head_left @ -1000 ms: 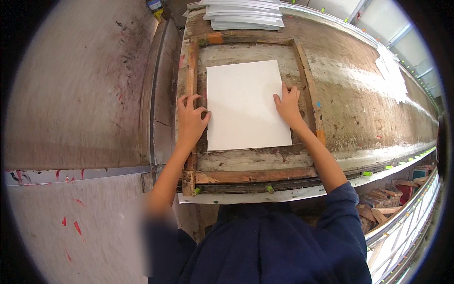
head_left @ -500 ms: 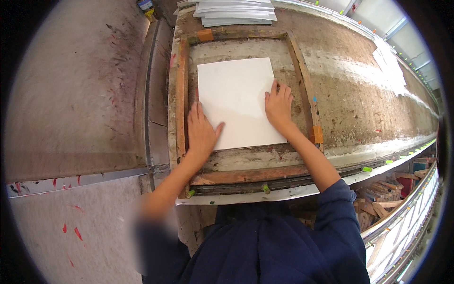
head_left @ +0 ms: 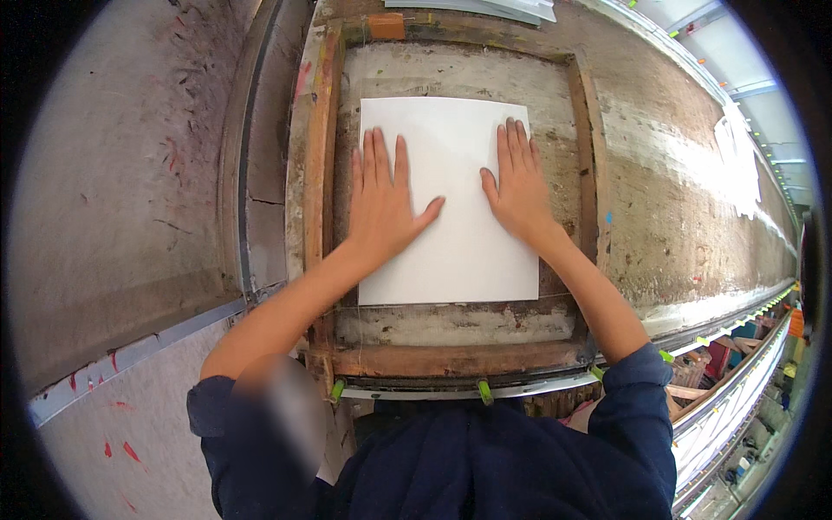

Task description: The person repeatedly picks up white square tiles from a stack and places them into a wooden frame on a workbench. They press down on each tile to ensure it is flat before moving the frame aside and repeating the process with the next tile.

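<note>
A white rectangular sheet (head_left: 459, 251) lies flat inside a worn wooden frame (head_left: 459, 359) on the long table. Fingers spread, my left hand (head_left: 381, 195) rests on the sheet's left part, its outermost finger at the left edge. My right hand (head_left: 518, 186) lies flat along the sheet's right edge, fingers pointing away from me and thumb apart. Neither hand grips anything. The sheet sits squarely within the frame, with strips of the stained table surface showing around it.
A stack of white sheets (head_left: 511, 9) lies beyond the frame's far side. Green clips (head_left: 485, 393) line the table's near edge. More white sheets (head_left: 737, 160) rest far right on the stained table (head_left: 659, 191). A grey wall (head_left: 113, 173) stands at left.
The sheet has straightened from a slight tilt to square with the frame. My left hand has moved up from its lower left edge and flattened onto it; my right hand has flattened too.
</note>
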Motion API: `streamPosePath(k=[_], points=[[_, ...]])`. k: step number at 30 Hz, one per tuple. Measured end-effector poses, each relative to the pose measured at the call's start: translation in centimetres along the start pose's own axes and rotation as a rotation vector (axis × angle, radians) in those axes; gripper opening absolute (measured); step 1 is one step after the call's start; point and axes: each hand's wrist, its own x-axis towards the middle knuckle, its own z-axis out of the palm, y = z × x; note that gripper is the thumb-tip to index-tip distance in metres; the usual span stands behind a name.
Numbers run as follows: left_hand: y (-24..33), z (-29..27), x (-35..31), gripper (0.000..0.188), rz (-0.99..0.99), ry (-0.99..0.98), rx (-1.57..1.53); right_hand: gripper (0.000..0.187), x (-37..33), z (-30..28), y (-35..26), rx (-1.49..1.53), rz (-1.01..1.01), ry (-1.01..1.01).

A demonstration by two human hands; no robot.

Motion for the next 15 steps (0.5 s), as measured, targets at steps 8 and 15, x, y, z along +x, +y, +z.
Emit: streamPosePath(k=[8,15], points=[[-1.1,1.7,4.7,0.094,-0.046,0.053,0.015,0.059,2.4,0.4,0.5,0.001,-0.1,-0.006],[-0.7,1.6,4.6,0.089,-0.037,0.077,0.027,0.049,7.9,2.9,0.1,0.014,-0.327,-0.011]])
